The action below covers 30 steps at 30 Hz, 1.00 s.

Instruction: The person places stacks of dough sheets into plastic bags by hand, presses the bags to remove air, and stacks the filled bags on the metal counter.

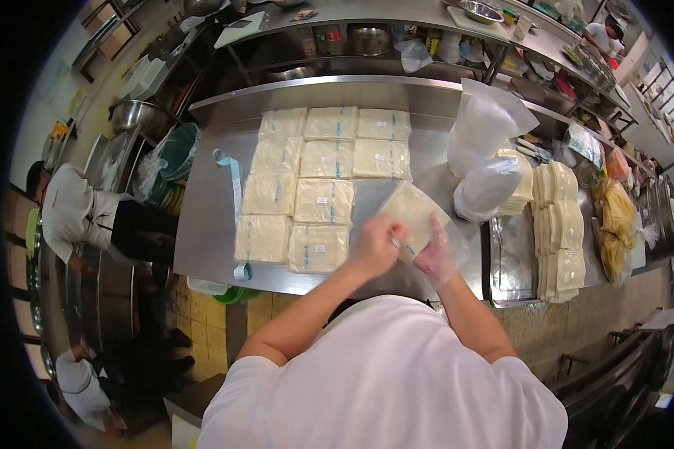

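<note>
My right hand, in a clear plastic glove (439,258), holds a bagged pale square packet (412,213) tilted above the steel table (374,278). Blurred by motion, my left hand (377,243) is closed at the packet's lower left edge, by a small blue-marked part of the bag; what its fingers grip is too small to name. Several similar flat packets (324,200) lie in rows to the left, some with small white labels. A light blue strip of labels (236,183) lies at the table's left.
Stacks of pale sheets (558,232) stand by a metal tray (511,262) on the right. Clear plastic bags (489,183) sit behind it, near yellow bags (616,217). A raised steel edge (322,84) runs along the back. Two people (75,206) are at left, another (600,37) far right.
</note>
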### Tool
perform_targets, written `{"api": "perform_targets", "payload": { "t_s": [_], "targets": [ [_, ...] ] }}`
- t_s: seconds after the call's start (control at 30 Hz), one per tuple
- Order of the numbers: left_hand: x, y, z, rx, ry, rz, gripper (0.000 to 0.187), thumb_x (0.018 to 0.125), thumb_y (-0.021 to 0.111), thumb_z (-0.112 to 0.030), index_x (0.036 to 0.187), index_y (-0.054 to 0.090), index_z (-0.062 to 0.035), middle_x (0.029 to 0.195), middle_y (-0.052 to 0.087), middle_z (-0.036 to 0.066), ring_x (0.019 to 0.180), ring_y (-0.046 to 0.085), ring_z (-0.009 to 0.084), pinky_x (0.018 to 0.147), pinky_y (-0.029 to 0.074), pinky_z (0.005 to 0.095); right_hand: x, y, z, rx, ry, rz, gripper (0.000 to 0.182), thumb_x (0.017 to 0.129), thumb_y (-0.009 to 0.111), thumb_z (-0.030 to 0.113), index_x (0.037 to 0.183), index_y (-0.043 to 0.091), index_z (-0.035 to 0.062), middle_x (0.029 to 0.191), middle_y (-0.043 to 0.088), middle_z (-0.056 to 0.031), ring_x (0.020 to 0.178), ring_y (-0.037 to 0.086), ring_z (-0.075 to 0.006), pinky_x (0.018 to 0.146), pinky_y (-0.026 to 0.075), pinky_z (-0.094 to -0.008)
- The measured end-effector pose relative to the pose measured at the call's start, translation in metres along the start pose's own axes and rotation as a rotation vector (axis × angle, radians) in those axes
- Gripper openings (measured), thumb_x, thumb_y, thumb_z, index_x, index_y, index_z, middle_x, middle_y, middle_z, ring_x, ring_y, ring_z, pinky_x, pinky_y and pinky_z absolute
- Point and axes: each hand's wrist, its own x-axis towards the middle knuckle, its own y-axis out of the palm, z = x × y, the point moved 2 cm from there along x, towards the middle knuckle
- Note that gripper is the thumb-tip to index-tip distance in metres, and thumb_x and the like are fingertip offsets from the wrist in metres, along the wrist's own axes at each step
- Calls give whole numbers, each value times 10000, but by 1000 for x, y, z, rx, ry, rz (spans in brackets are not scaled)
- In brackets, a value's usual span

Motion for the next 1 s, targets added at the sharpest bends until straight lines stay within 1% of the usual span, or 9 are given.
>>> {"api": "perform_targets", "payload": {
  "t_s": [0.1,0.17,0.27,0.37,0.5,0.57,0.87,0.97,1.0],
  "targets": [
    [27,-16,39,251,81,-230,226,922,669,-249,933,657,-23,785,652,155,756,636,346,711,494,436,-21,26,3,112,54,93,693,997,502,557,1481,403,70,1484,481,-161,1347,490,-361,1106,395,-572],
    [40,-17,56,108,-417,207,334,974,652,-317,963,678,16,828,679,105,780,620,203,710,485,346,-29,33,0,116,88,152,722,990,492,587,1498,390,85,1488,479,-157,1356,484,-359,1119,380,-582],
    [53,-8,87,-122,-585,290,395,997,622,-372,983,686,17,817,678,60,769,581,136,698,481,331,-37,36,-6,53,114,116,735,982,477,614,1499,392,98,1491,478,-147,1358,480,-364,1120,370,-591],
    [46,0,95,-300,-545,53,355,1003,612,-355,985,704,-12,795,674,35,737,561,117,683,480,326,-41,35,-10,21,159,36,760,969,485,631,1505,387,101,1498,472,-147,1360,476,-369,1121,369,-588],
    [10,-1,84,-90,-550,135,354,1022,585,-342,952,692,-12,748,660,78,713,548,125,666,472,338,-36,18,-7,74,71,39,767,962,515,616,1496,394,79,1499,467,-163,1356,477,-382,1111,386,-591],
    [-12,0,80,-8,-439,185,425,1031,550,-384,916,668,8,762,643,211,699,599,268,681,478,396,-34,11,-1,123,16,83,763,964,522,606,1490,398,67,1499,466,-170,1354,477,-386,1113,385,-592],
    [-44,10,123,-72,-436,35,340,1041,529,-297,934,635,7,798,655,176,720,587,269,697,468,387,-33,23,8,127,-25,14,734,972,552,557,1472,413,38,1473,491,-185,1332,498,-385,1100,399,-593],
    [-48,0,131,38,-523,42,329,1026,542,-297,938,645,3,846,668,211,787,626,359,716,486,429,-30,32,24,-48,-41,-86,664,1005,524,512,1470,423,48,1479,487,-181,1337,494,-376,1111,397,-553],
    [-47,-3,130,67,-590,75,323,1018,546,-293,939,655,2,879,675,237,846,648,420,731,501,467,-22,19,29,-517,-104,-139,698,993,528,526,1502,386,71,1506,461,-177,1356,476,-377,1134,379,-525]
  ]
}}
